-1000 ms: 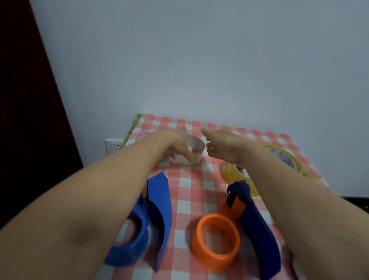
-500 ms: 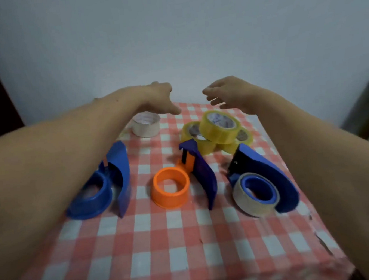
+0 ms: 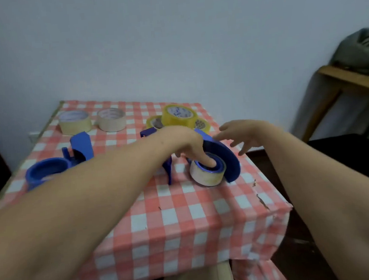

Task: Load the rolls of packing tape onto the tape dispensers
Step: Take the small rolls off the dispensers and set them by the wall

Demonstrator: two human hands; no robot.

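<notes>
Looks like a room in a home, not a workshop: 1 small table [image 3: 187, 233] under a red-and-white checked cloth, pushed against a plain white wall [image 3: 170, 40] with a wall socket [image 3: 33, 135] low at left. Wooden furniture [image 3: 350, 84] at right has grey fabric [image 3: 363, 50] heaped on it.

My loaded blue dispenser [image 3: 225, 156] lies flat at 1 o'clock, with a cream roll [image 3: 205, 179] on its hub. The empty dispenser [image 3: 48, 172] lies at 10 o'clock, two white rolls [image 3: 75, 123] at 11, and the yellow rolls [image 3: 178, 115] are piled at 12.
</notes>
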